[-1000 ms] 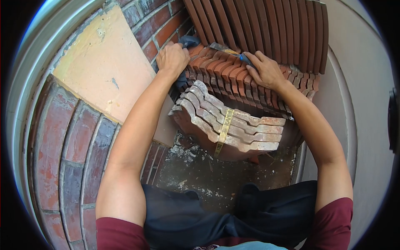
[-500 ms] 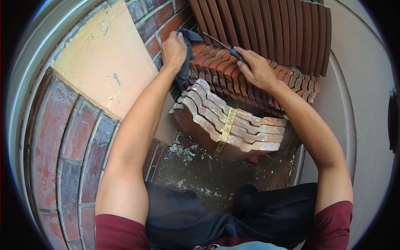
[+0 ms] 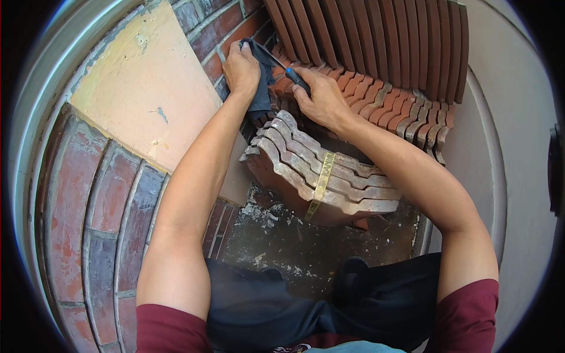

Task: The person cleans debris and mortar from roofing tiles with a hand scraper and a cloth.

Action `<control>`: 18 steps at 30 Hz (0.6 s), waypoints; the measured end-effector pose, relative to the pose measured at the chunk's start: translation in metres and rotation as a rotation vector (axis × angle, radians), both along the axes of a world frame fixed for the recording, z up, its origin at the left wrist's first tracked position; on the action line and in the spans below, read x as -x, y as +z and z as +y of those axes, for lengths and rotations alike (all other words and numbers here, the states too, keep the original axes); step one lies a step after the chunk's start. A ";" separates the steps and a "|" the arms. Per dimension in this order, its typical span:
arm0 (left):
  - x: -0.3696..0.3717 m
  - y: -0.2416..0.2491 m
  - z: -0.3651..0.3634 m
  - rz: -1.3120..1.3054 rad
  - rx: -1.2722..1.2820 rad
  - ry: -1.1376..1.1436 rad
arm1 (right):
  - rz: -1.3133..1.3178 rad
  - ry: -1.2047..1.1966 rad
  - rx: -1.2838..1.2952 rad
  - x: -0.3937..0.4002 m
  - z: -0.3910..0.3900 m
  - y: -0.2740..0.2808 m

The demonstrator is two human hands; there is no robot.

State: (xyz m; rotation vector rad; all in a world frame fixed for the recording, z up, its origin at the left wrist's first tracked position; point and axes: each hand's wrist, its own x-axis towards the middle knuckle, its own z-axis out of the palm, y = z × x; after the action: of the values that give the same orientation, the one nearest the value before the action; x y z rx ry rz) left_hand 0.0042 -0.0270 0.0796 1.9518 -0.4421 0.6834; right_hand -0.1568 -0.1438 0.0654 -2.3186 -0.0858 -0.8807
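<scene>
Near the brick wall, my left hand (image 3: 242,69) is closed on a dark cloth (image 3: 261,97) that hangs down beside the tiles. My right hand (image 3: 321,97) grips the blue and black handle of a screwdriver (image 3: 298,80). The thin shaft points up and left, and its tip meets the cloth by my left hand; whether the cloth wraps it is unclear. Below my hands lies a bundle of weathered tiles (image 3: 329,179) tied with a yellow printed strap (image 3: 321,185).
Behind stand a row of brown tiles (image 3: 376,41) and a lower row of wavy orange tiles (image 3: 376,106). A yellowish board (image 3: 147,88) leans on the brick wall (image 3: 76,212) at left. A pale curved wall (image 3: 524,176) is at right. Debris lies on the floor (image 3: 282,253).
My right hand has moved left with the screwdriver, bringing its shaft to the cloth. My left hand has shifted slightly left and still grips the cloth.
</scene>
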 end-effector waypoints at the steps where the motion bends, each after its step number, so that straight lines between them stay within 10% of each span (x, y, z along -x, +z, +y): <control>1: 0.002 0.000 0.000 -0.002 -0.004 0.003 | -0.037 -0.025 -0.012 0.000 0.001 -0.002; 18: -0.009 -0.003 -0.008 0.040 -0.009 0.028 | 0.089 -0.048 0.023 -0.024 0.005 0.004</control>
State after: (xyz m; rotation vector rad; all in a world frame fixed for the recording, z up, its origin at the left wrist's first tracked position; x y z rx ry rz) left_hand 0.0134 -0.0348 0.0767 1.9799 -0.3952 0.6603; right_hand -0.1325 -0.1389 0.0690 -2.3869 -0.0025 -0.8022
